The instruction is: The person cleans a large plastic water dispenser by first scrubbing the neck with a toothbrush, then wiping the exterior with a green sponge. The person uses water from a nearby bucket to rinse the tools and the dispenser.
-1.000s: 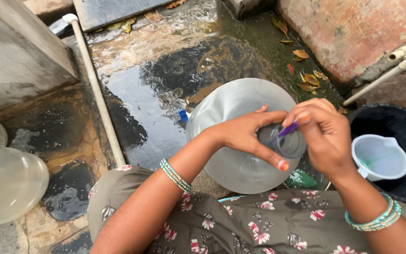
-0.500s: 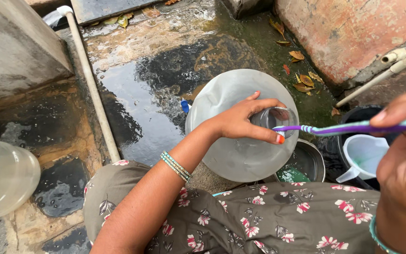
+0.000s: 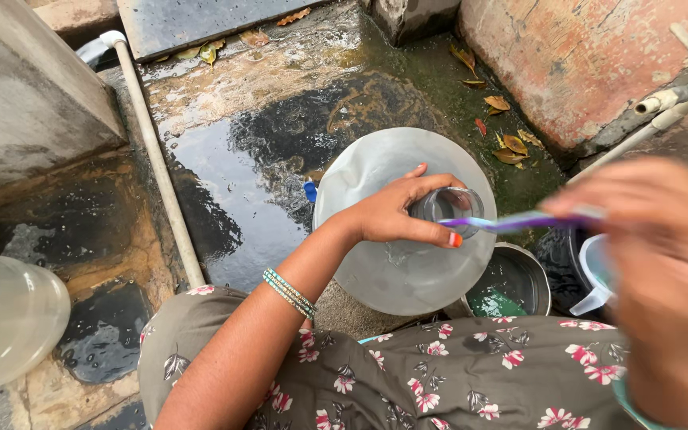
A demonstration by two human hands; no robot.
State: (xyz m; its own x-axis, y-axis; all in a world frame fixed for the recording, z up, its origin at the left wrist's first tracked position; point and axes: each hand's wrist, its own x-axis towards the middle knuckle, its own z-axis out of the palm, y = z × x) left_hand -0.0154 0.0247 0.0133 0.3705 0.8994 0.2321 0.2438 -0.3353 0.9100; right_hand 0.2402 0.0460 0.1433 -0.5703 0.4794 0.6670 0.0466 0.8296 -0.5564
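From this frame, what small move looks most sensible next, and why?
Probably lower the brush tip into the jug's neck. The left hand grips that neck, holding the clear jug tilted toward the person, mouth open. The right hand, blurred, holds the purple brush level, its tip just over the mouth and not yet inside.

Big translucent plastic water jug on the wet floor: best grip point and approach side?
Judging by its pose, the narrow clear neck: the translucent plastic water jug is a wide, smooth dome, too broad to wrap. The left hand already curls around the neck from the wearer's left side. The right hand, blurred, brings a purple toothbrush from the right, so that side is best kept free.
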